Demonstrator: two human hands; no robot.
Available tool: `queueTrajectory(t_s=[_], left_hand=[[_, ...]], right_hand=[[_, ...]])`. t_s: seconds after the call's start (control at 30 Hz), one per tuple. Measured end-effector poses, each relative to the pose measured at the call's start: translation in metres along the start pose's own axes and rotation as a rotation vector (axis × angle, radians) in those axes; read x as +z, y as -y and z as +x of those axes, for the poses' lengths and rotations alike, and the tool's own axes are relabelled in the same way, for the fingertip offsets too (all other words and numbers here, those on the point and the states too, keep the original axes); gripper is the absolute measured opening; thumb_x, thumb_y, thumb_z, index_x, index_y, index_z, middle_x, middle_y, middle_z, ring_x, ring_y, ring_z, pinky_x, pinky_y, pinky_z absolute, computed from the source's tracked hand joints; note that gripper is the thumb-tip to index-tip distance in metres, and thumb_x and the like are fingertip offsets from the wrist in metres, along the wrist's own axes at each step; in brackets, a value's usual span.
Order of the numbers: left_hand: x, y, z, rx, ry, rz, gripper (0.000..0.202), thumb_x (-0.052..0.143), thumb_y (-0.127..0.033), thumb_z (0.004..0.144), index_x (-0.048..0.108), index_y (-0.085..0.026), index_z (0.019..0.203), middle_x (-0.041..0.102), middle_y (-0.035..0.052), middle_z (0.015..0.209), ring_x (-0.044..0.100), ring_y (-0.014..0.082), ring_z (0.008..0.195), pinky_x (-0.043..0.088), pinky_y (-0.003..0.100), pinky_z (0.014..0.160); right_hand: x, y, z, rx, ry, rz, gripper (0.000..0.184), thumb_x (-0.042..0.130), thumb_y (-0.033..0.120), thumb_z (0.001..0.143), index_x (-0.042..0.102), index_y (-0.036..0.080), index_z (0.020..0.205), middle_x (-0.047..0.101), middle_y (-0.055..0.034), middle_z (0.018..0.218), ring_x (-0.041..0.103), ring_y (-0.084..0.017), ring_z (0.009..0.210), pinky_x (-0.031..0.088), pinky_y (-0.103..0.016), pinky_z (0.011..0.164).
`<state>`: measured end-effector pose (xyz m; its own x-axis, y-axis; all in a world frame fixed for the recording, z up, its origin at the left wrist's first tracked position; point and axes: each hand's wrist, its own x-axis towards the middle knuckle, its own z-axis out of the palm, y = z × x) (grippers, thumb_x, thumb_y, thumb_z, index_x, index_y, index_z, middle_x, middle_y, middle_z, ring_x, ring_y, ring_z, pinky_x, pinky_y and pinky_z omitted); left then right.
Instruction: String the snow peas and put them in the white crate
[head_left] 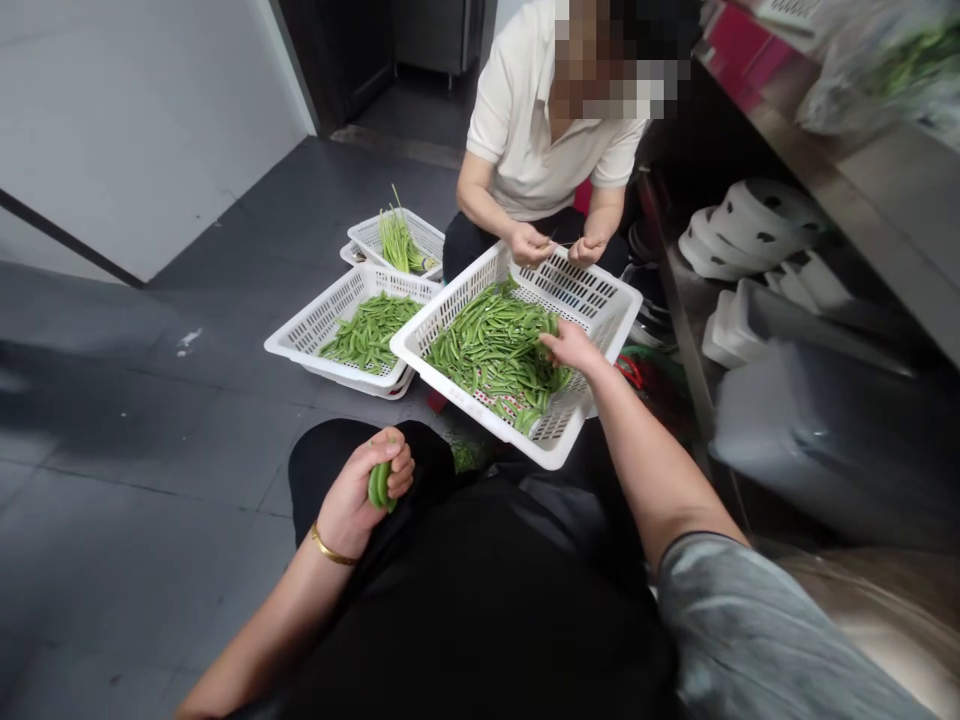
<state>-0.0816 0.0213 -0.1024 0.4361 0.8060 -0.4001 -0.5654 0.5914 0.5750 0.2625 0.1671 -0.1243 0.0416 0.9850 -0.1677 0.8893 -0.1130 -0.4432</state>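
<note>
- Left hand (366,475): clenched round a few green pods (379,487), outside white basket's (480,408) near-left edge; long axes near-vertical in view, lower ends poking below fist.
- Right hand (573,348): fingers at pod heap (491,335), inside basket's right edge (can't tell how firmly closed).
- Heap pods: mixed angles.

kitchen prep area | pea-pod basket (480,410) | metal counter (900,190) | stacked containers (742,235)
</note>
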Motion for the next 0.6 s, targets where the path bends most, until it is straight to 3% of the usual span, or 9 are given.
queueTrajectory(t_s=[0.13,0.23,0.33,0.43,0.6], left_hand=[[0.008,0.005,0.001,-0.05,0.03,0.079,0.021,0.067,-0.017,0.068,0.047,-0.015,0.063,0.039,-0.0061,0.048,0.036,0.0041,0.038,0.027,0.014,0.034],[0.012,0.007,0.0,-0.045,0.015,0.131,0.022,0.069,-0.019,0.069,0.048,-0.015,0.064,0.039,-0.0066,0.046,0.035,0.0039,0.037,0.026,0.014,0.034],[0.016,0.01,0.002,-0.002,-0.028,0.159,0.017,0.07,-0.021,0.07,0.055,-0.013,0.07,0.039,-0.0066,0.044,0.036,0.0045,0.037,0.027,0.015,0.035],[0.019,0.012,0.006,0.039,-0.059,0.151,0.015,0.069,-0.023,0.072,0.06,-0.012,0.077,0.04,-0.0066,0.046,0.037,0.0045,0.038,0.028,0.016,0.036],[0.019,0.014,0.009,0.023,-0.07,0.162,0.015,0.07,-0.023,0.07,0.061,-0.012,0.074,0.042,-0.0057,0.046,0.038,0.0049,0.039,0.029,0.016,0.036]], right_hand=[[-0.012,-0.008,-0.019,0.02,-0.211,0.344,0.029,0.031,0.038,0.094,0.045,0.014,0.103,0.064,-0.0083,0.086,0.061,-0.01,0.056,0.052,-0.022,0.05],[-0.012,-0.002,-0.035,-0.046,-0.338,0.816,0.03,0.045,0.048,0.086,0.047,0.018,0.091,0.063,-0.0036,0.087,0.055,-0.006,0.049,0.05,-0.018,0.043],[-0.002,0.008,-0.048,-0.142,-0.431,1.301,0.033,0.063,0.047,0.074,0.05,0.02,0.087,0.064,0.0002,0.084,0.053,-0.004,0.046,0.049,-0.017,0.041],[0.011,0.012,-0.049,-0.151,-0.501,1.293,0.034,0.067,0.047,0.072,0.052,0.021,0.087,0.064,0.0017,0.082,0.056,-0.005,0.048,0.052,-0.017,0.044],[0.009,0.012,-0.045,-0.056,-0.237,1.116,0.043,0.074,0.05,0.061,0.053,0.018,0.08,0.064,0.0004,0.072,0.057,-0.008,0.045,0.05,-0.019,0.039]])
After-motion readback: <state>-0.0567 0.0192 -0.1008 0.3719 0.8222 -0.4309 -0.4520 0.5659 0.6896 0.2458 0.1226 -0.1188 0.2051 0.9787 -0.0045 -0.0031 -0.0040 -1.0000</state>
